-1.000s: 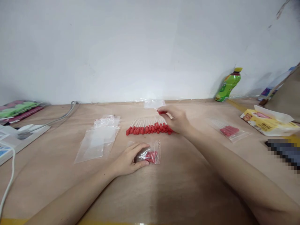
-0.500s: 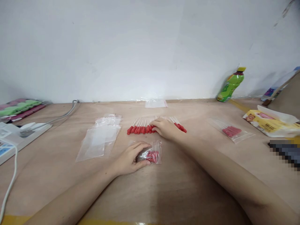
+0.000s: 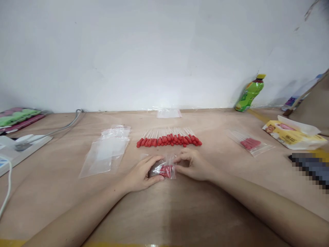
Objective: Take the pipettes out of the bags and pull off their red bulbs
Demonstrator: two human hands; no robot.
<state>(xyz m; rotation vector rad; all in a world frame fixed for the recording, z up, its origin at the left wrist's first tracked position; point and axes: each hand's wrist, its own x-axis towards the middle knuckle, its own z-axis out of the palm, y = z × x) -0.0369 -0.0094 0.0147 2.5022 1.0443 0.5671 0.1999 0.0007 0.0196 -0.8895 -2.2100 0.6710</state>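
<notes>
The curled left hand (image 3: 142,173) grips a shiny, see-through bag (image 3: 157,168) of red tips (image 3: 166,172). The bent right hand (image 3: 195,166) is at its edge; I can't tell if it pinches.

2 bare forearms (image 3: 89,207) slant inward from the lower corners. The left grip (image 3: 142,174) curves into a C, thumb (image 3: 155,179) below the fingers (image 3: 152,160); the right grip (image 3: 195,166) faces it, bent fingers above an extended thumb.
</notes>
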